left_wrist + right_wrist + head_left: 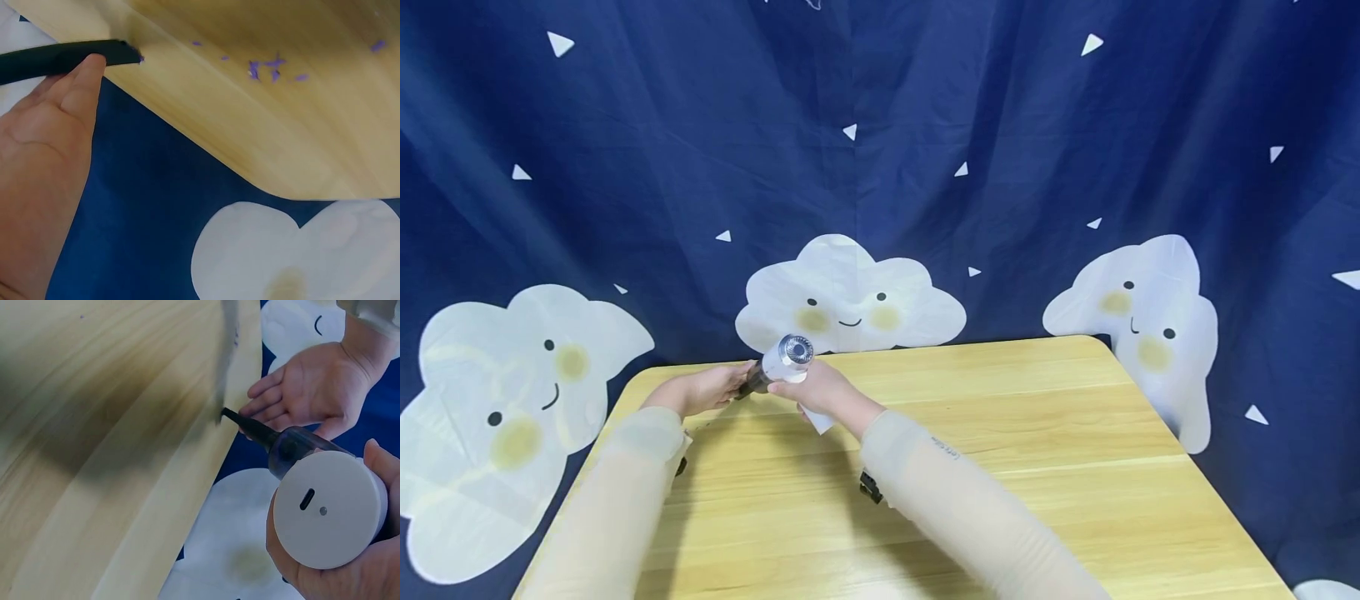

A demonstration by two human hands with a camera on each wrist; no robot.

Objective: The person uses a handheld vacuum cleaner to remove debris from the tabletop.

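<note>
My right hand [831,392] grips a white handheld vacuum cleaner [781,358] by its handle; a silver vent faces up. In the right wrist view the round white end [330,509] shows a slot and a small dot. The dark narrow nozzle [259,432] points at the tabletop's far-left edge. My left hand [315,384] lies palm up beside it, fingers straight. From the left wrist, its fingertips appear to touch the nozzle [75,57]. Small purple scraps [275,65] are scattered on the wood near the nozzle's tip.
The light wooden table [1000,450] has rounded corners. Behind and around it hangs a dark blue curtain [910,100] with white clouds and triangles. Another purple scrap [378,45] lies apart from the others.
</note>
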